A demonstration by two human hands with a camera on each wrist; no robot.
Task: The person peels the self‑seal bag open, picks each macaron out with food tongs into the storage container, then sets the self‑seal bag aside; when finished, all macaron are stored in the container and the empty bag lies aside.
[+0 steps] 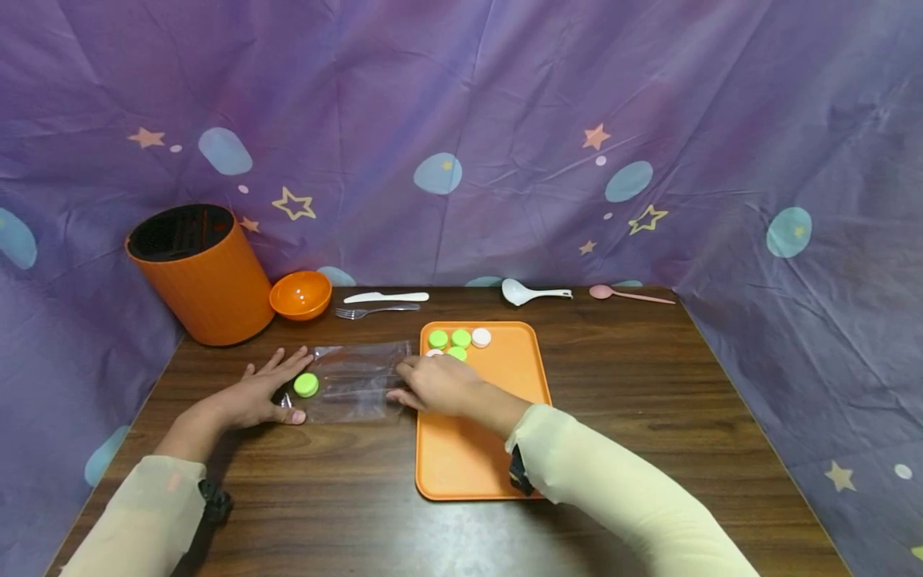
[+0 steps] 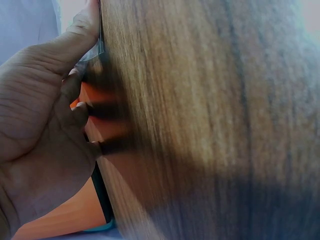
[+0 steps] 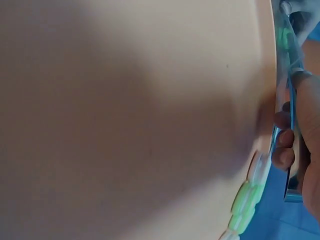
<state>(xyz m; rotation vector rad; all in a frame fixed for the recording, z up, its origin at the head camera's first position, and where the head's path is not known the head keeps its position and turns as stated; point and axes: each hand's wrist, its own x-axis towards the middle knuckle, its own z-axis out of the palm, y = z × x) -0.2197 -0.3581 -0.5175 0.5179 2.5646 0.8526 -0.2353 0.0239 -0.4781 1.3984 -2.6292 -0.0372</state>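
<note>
A clear plastic bag [image 1: 355,393] lies flat on the table, left of the orange tray [image 1: 476,461]. One green macaron [image 1: 306,385] is inside it, towards its left end. My left hand [image 1: 252,399] rests at that end, fingers spread, with fingertips and thumb on the bag's two corners. In the left wrist view the thumb [image 2: 80,27] touches the film. My right hand [image 1: 441,386] pinches the bag's right end over the tray's left edge; the right wrist view shows the bag's edge [image 3: 293,107] between thumb and curled fingers.
Green macarons [image 1: 461,339] and white macarons [image 1: 481,337] sit at the tray's far end, some partly behind my right hand. Along the back stand an orange knife block [image 1: 216,288] and orange bowl [image 1: 301,296], with a white knife [image 1: 385,297], clear fork [image 1: 376,311], white ladle [image 1: 534,293] and pink spoon [image 1: 630,295].
</note>
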